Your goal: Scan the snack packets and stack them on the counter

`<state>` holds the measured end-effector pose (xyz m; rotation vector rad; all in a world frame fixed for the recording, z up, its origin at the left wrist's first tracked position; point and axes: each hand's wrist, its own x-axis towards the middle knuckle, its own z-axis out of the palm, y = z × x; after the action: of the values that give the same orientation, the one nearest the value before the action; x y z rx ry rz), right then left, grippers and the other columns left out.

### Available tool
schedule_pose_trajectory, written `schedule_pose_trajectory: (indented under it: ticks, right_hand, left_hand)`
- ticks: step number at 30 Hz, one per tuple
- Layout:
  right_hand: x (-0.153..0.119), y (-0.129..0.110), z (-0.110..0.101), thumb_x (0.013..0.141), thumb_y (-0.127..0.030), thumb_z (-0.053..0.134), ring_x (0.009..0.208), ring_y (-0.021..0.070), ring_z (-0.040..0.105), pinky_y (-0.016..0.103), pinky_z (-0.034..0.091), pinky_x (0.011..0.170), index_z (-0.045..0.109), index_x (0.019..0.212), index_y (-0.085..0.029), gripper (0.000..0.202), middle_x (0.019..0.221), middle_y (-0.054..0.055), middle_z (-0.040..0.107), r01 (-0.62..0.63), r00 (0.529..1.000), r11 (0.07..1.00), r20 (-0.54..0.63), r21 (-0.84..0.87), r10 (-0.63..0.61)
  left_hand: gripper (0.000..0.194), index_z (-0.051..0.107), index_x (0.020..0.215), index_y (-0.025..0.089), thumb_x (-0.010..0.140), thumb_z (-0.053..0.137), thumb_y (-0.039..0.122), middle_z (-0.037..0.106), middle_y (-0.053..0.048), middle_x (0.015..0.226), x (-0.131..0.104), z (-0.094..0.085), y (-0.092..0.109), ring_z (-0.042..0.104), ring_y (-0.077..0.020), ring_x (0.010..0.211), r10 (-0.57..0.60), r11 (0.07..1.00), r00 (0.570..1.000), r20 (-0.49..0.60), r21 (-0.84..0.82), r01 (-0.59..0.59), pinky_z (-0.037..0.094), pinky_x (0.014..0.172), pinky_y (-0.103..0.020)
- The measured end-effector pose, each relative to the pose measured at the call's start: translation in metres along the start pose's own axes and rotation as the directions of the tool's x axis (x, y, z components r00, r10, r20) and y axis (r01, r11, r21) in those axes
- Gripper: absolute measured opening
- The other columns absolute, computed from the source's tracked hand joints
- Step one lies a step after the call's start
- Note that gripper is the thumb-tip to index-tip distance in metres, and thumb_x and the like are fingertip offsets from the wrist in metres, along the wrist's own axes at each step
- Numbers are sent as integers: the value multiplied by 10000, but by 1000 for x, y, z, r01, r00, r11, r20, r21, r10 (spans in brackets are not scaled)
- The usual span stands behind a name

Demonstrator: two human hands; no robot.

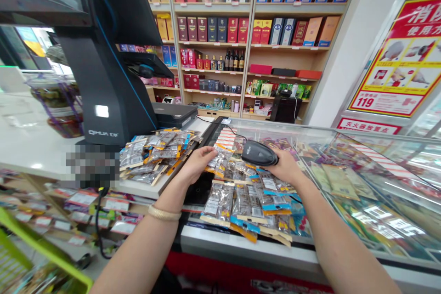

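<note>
A black handheld scanner (259, 153) is gripped in my right hand (286, 165), its head pointing left over a pile of small clear snack packets (246, 200) on the glass counter. My left hand (200, 161) is at the pile's upper left edge, thumb and fingers pinched together at the corner of a packet with an orange edge. A second pile of similar packets (158, 151) lies to the left, on the white counter beside the black register (110, 78).
The glass display case (361, 133) extends to the right with bagged goods inside. Shelves of boxes and bottles (213, 46) stand behind. A green basket (41, 248) is at the lower left, and a cable hangs by the counter's edge.
</note>
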<state>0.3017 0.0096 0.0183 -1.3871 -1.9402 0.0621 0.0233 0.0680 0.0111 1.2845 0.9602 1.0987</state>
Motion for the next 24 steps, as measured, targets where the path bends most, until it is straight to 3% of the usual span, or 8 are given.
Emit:
schedule_pose_trajectory:
  ticks: [4,8,15,21,24]
  right_hand:
    - [0,-4,-2,699,-237,646,878,248,694,294,503,736,720,954,-235,265,932,31,753,9,1000,1000,27,-13,-9]
    - [0,-7,-3,715,-266,650,904,240,691,282,494,734,716,989,-244,283,969,28,750,25,998,999,57,-32,-23]
    - [0,-9,-4,724,-290,659,852,235,694,282,491,710,720,979,-247,266,951,39,752,21,996,993,91,-117,-10]
    - [0,-4,-2,733,-278,636,861,241,693,291,509,724,719,984,-241,267,925,35,753,28,998,998,62,-50,-25]
    - [-1,-1,-1,730,-294,642,911,256,689,319,517,785,707,1037,-238,318,961,37,749,29,999,999,38,-19,-28]
  left_hand:
    - [583,687,965,116,454,876,323,732,-73,861,-2,2,2,663,-178,771,33,999,998,57,-7,-33,504,753,-303]
    - [577,726,952,117,439,881,331,741,-95,946,-4,6,3,671,-205,836,83,996,996,46,20,-84,508,834,-342]
    - [521,748,924,133,464,875,340,744,-90,928,-5,8,4,677,-222,852,112,991,993,42,67,-115,511,848,-357]
    - [418,689,813,138,489,868,331,719,-43,808,-1,6,-2,660,-165,758,110,994,993,36,12,-110,520,784,-303]
    - [385,585,775,157,561,837,352,674,-9,715,1,6,-5,642,-140,670,19,996,999,-28,-87,-22,539,697,-292]
